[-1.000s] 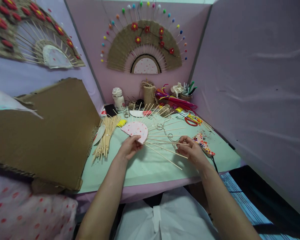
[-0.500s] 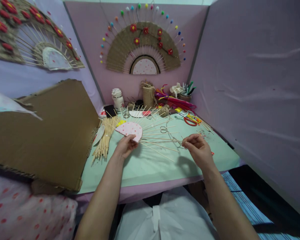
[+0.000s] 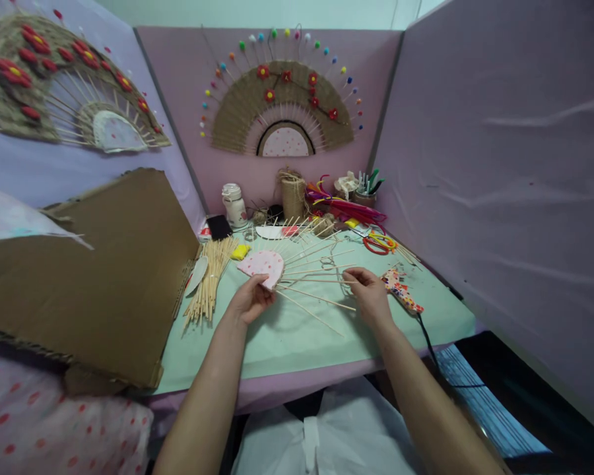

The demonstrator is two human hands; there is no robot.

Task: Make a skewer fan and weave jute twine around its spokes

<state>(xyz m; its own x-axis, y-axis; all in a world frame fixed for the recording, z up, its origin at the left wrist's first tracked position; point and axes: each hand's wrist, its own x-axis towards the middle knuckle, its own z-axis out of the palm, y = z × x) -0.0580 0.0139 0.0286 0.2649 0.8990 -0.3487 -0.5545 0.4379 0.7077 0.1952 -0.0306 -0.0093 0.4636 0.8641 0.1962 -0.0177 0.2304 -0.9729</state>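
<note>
My left hand (image 3: 252,300) grips a half-round fan base (image 3: 262,265) covered in white cloth with pink-red dots. Its thumb lies on top and the other fingers are underneath. Thin wooden sticks (image 3: 321,300) spread from the curved edge, mostly towards the right and the back. My right hand (image 3: 369,293) is closed in a pinch at the outer end of one of the right-hand sticks. Its fingertips partly hide that end. Below and behind the sticks, a loose grey-brown cord (image 3: 328,262) lies on the table.
Right of my right hand lies a flower-patterned glue gun (image 3: 403,293) with a black cable. Behind it are red-handled scissors (image 3: 376,245). A stick bundle (image 3: 208,280) and cardboard (image 3: 99,277) are left. Twine (image 3: 293,198) and a white jar (image 3: 234,206) stand at the back.
My right hand has moved left, closer to the fan base, uncovering the glue gun. The fan base has turned slightly in my left hand. The camera view has shifted a little upward.
</note>
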